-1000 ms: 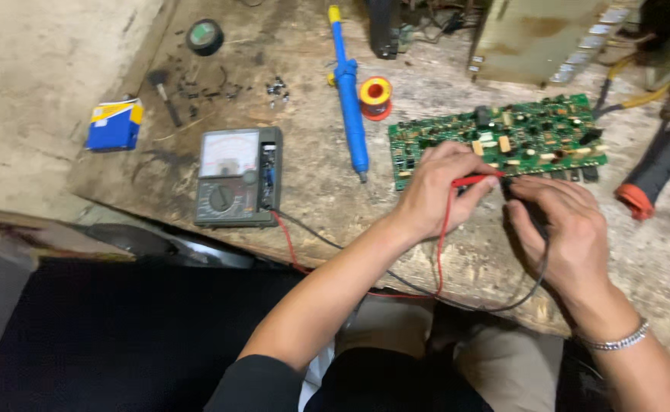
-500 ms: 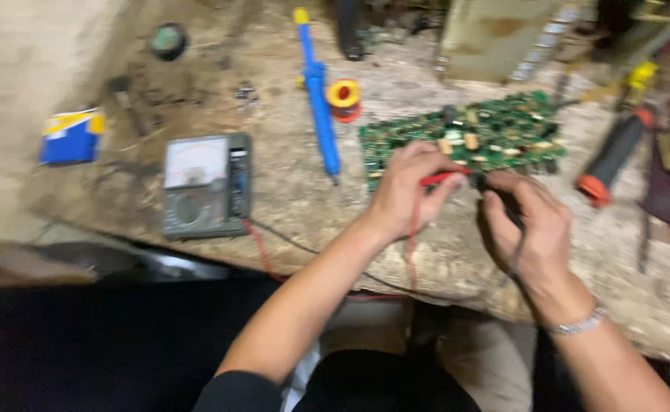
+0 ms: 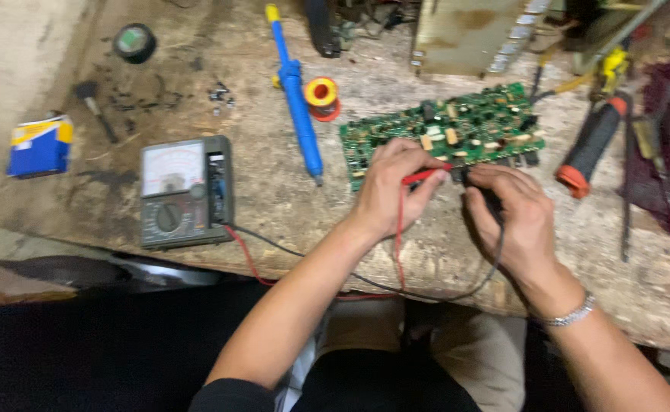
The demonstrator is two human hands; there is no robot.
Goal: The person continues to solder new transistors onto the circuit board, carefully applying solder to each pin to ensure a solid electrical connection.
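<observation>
Two hands: left hand (image 3: 392, 187) pinches the red probe (image 3: 425, 175), right hand (image 3: 514, 214) grips the black probe (image 3: 488, 200) — both at the circuit board's (image 3: 442, 133) 6 o'clock edge.
Change: view shifted; probes stay on the board.
Package: blue-yellow box (image 3: 40, 145), at the surface's (image 3: 274, 191) 9 o'clock.
Meter: analog multimeter (image 3: 186, 191), 9 o'clock of hands.

Worn, stained wooden workbench (image 3: 220, 69); pale floor (image 3: 14, 46), perhaps concrete, beside it.
</observation>
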